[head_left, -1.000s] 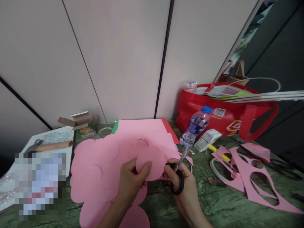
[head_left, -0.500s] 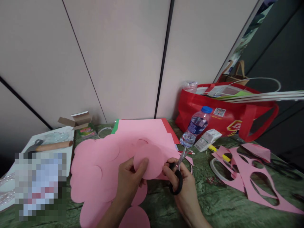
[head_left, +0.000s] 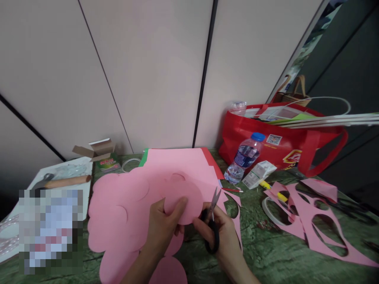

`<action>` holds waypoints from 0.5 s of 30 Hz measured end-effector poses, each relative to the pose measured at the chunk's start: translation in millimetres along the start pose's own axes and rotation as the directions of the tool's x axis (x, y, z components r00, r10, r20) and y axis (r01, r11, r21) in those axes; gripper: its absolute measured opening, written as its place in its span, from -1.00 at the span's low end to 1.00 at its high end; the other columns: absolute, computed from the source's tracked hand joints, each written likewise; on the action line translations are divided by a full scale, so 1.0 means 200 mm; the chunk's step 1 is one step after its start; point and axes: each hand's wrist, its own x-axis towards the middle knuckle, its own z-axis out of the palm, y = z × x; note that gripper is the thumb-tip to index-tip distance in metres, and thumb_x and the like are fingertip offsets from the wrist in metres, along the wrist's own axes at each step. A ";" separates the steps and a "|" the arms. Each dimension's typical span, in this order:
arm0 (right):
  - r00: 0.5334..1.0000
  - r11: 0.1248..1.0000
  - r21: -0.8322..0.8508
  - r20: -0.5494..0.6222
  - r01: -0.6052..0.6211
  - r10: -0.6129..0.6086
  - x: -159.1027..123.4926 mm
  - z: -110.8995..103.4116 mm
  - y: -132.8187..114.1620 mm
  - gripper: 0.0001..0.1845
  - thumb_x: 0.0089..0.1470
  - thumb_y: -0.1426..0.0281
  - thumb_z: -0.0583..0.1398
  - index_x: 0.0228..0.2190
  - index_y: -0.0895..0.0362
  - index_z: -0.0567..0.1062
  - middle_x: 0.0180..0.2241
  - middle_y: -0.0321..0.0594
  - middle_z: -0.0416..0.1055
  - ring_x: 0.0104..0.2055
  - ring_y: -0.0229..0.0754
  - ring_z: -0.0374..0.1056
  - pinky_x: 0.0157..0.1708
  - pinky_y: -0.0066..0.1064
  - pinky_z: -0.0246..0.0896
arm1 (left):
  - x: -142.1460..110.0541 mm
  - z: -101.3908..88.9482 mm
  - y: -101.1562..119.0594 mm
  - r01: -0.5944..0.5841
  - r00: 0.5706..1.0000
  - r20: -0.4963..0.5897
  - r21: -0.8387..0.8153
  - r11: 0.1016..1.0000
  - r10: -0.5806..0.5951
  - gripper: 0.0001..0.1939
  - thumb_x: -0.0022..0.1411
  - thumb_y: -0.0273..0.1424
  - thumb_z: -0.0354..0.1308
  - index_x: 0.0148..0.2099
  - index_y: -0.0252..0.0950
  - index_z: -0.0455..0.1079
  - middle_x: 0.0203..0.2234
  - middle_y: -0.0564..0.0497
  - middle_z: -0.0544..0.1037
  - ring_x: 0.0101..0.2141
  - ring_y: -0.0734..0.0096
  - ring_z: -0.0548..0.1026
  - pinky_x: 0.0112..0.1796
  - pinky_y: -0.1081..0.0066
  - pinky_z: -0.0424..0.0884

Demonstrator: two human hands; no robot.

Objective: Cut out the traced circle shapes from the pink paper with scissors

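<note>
My left hand (head_left: 164,227) pinches a round pink paper cut-out (head_left: 185,203) and holds it above the table, thumb on its front face. My right hand (head_left: 220,238) grips black-handled scissors (head_left: 211,225), fingers through the loops, blades slightly parted and pointing up beside the cut-out's right edge. Under both hands lies a pile of pink paper circles (head_left: 121,209) on top of pink, red and green sheets (head_left: 180,159).
Pink paper offcuts with holes (head_left: 314,221) lie at the right. A water bottle (head_left: 244,159), a small white box (head_left: 258,173) and a red bag (head_left: 284,138) stand behind. An open cardboard box (head_left: 99,154) and a wooden-handled tool (head_left: 63,182) sit at the left.
My right hand has swung the scissors left, toward the cut-out, and turned the blades more upright. My left hand has shifted the pink circle slightly.
</note>
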 end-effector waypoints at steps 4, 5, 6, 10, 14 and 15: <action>0.992 1.000 0.005 0.119 -0.030 0.029 0.00 0.00 0.00 -0.77 -0.13 0.31 0.30 -0.41 0.15 0.42 -0.55 -0.33 0.31 -0.52 -0.26 0.16 -0.51 -0.45 0.06 | 0.00 0.00 0.01 -0.009 0.996 -0.088 0.016 1.000 0.010 -0.60 -0.01 -0.20 0.17 -0.71 -0.30 0.19 -0.93 0.13 0.24 -0.84 0.58 0.17 -0.78 0.55 0.06; 0.990 1.000 -0.005 0.141 -0.025 0.025 0.00 0.00 0.00 -0.76 -0.14 0.30 0.31 -0.40 0.15 0.43 -0.55 -0.33 0.30 -0.52 -0.26 0.15 -0.51 -0.46 0.05 | 0.00 0.00 0.01 -0.008 0.994 -0.109 0.018 1.000 0.010 -0.61 -0.02 -0.21 0.18 -0.71 -0.30 0.19 -0.93 0.13 0.24 -0.84 0.58 0.17 -0.78 0.55 0.05; 0.986 1.000 -0.011 0.165 -0.021 0.022 0.00 0.00 0.00 -0.74 -0.14 0.30 0.31 -0.38 0.15 0.44 -0.55 -0.33 0.30 -0.52 -0.27 0.14 -0.52 -0.47 0.04 | 0.00 0.00 0.01 -0.007 0.992 -0.123 0.020 1.000 0.010 -0.61 -0.03 -0.21 0.19 -0.72 -0.30 0.19 -0.93 0.14 0.24 -0.84 0.59 0.17 -0.78 0.56 0.05; 0.975 1.000 -0.010 0.221 -0.020 0.022 0.01 0.00 0.01 -0.74 -0.14 0.27 0.31 -0.41 0.15 0.44 -0.57 -0.36 0.29 -0.53 -0.29 0.08 -0.56 -0.50 -0.01 | 0.00 -0.01 0.02 -0.025 0.991 -0.133 0.028 0.999 0.028 -0.61 -0.06 -0.24 0.21 -0.73 -0.30 0.16 -0.94 0.16 0.22 -0.84 0.61 0.15 -0.78 0.58 0.04; 0.974 0.999 -0.018 0.224 -0.032 0.036 0.01 -0.01 0.03 -0.74 -0.15 0.27 0.31 -0.45 0.16 0.42 -0.57 -0.37 0.26 -0.54 -0.30 0.05 -0.57 -0.50 -0.05 | -0.01 -0.02 0.02 -0.066 0.989 -0.132 0.057 0.996 0.073 -0.61 -0.06 -0.27 0.21 -0.74 -0.30 0.15 -0.93 0.18 0.21 -0.83 0.61 0.16 -0.78 0.58 0.05; 0.974 0.999 -0.019 0.224 -0.033 0.036 0.01 -0.01 0.03 -0.73 -0.15 0.26 0.31 -0.44 0.16 0.42 -0.57 -0.37 0.26 -0.54 -0.30 0.05 -0.57 -0.50 -0.05 | -0.01 -0.02 0.02 -0.082 0.988 -0.128 0.060 0.995 0.089 -0.62 -0.06 -0.28 0.21 -0.74 -0.30 0.16 -0.93 0.19 0.21 -0.83 0.61 0.16 -0.78 0.58 0.05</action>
